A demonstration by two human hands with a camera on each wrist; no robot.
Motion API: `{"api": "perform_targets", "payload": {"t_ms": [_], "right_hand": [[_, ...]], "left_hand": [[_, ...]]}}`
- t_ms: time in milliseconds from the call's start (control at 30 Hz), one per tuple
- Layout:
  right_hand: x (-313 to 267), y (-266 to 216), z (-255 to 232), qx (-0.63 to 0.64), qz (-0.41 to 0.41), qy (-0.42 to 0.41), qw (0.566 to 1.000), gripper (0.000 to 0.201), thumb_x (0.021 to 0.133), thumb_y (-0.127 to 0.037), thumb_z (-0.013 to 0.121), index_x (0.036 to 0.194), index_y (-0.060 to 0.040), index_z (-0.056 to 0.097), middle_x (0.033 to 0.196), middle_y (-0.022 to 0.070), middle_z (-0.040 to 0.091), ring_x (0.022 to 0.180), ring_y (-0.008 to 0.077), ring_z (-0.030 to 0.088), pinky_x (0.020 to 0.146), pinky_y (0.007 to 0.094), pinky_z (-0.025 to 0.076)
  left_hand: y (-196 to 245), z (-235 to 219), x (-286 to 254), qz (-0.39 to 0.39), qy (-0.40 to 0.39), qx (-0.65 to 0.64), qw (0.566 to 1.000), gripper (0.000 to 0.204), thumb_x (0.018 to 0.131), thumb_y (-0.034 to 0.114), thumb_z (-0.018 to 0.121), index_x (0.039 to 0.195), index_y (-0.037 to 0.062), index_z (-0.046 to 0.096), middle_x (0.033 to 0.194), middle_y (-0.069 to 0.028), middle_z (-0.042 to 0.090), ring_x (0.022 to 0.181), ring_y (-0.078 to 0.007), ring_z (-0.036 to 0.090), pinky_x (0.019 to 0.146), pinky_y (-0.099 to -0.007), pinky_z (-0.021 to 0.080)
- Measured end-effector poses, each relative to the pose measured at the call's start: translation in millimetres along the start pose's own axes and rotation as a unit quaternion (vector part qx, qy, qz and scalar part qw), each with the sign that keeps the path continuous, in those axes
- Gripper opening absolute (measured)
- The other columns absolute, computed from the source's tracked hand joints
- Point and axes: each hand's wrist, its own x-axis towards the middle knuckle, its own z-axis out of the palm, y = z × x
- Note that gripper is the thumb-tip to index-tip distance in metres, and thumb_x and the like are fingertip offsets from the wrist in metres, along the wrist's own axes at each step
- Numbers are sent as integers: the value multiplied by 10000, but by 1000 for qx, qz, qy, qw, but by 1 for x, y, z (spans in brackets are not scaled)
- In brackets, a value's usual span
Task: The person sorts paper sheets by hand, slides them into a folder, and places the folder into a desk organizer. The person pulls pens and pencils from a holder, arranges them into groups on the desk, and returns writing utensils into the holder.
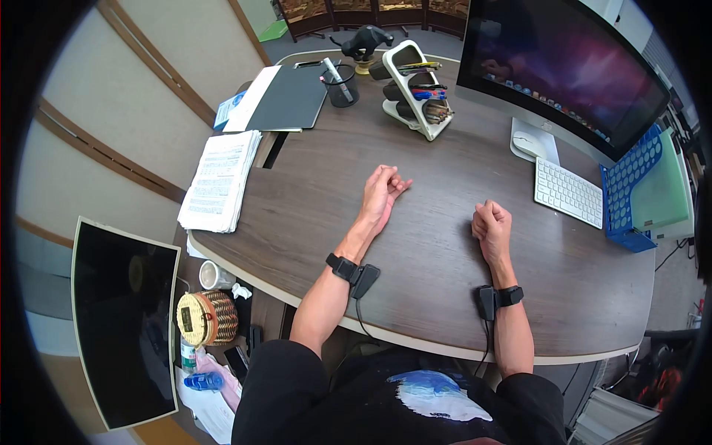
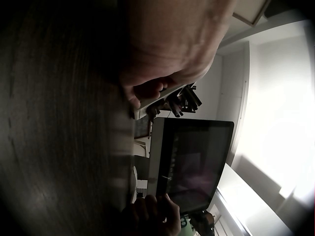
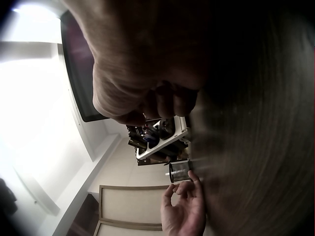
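Observation:
My left hand (image 1: 381,194) rests on its side on the dark wooden desk (image 1: 437,282), fingers loosely bent with nothing in them. To the right of it, my right hand (image 1: 492,222) is curled into a fist on the desk, also holding nothing. Ahead of both hands stands a white slanted pen rack (image 1: 417,93) with pens and pencils in its cups. The right wrist view shows the left hand (image 3: 183,209) palm-side, its fingers bent, and the left wrist view shows the right hand (image 2: 152,214) with its fingers folded.
A monitor (image 1: 564,67), mouse (image 1: 528,144), keyboard (image 1: 569,191) and blue file rack (image 1: 630,193) stand at the right. Behind are a mesh pen cup (image 1: 341,87) and black animal figurine (image 1: 363,43). A paper stack (image 1: 219,182) and grey folder (image 1: 289,96) lie left.

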Motion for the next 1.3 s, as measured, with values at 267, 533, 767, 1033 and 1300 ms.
{"api": "perform_targets", "payload": {"t_ms": [267, 533, 767, 1033, 1300], "right_hand": [[0, 1, 0, -1, -2, -9, 1000, 441, 1068, -139, 647, 709, -170, 393, 620, -92, 336, 523, 34, 257, 476, 258, 225], [0, 1, 0, -5, -3, -9, 1000, 439, 1066, -136, 649, 707, -172, 399, 615, -93, 336, 519, 34, 266, 474, 256, 227], [1, 0, 1, -10, -2, -5, 1000, 434, 1065, -132, 649, 709, -171, 405, 617, -90, 344, 519, 36, 270, 472, 257, 231], [1, 2, 0, -12, -3, -8, 1000, 437, 1065, -132, 653, 707, -168, 406, 621, -87, 355, 525, 35, 272, 475, 256, 225], [1, 1, 0, -6, 2, -7, 1000, 439, 1063, -126, 657, 705, -169, 406, 623, -89, 358, 525, 36, 267, 476, 258, 220]], "left_hand": [[0, 0, -1, -1, 11, 1, 1000, 175, 1077, 174, 575, 926, 111, 511, 821, 12, 457, 781, -119, 507, 1123, -460, 527], [0, -1, 0, 3, 7, 0, 1000, 179, 1080, 177, 577, 926, 116, 510, 823, 15, 458, 778, -114, 508, 1120, -454, 534], [-1, -2, 0, 1, 5, 1, 1000, 173, 1082, 177, 578, 933, 117, 513, 825, 17, 461, 779, -112, 513, 1126, -460, 533], [-1, -1, 0, -1, 9, 1, 1000, 164, 1077, 170, 577, 935, 113, 518, 818, 17, 461, 777, -114, 512, 1123, -461, 534], [-1, 0, 0, -1, 10, 1, 1000, 171, 1074, 180, 579, 928, 115, 519, 816, 17, 461, 779, -115, 511, 1125, -460, 528]]}}
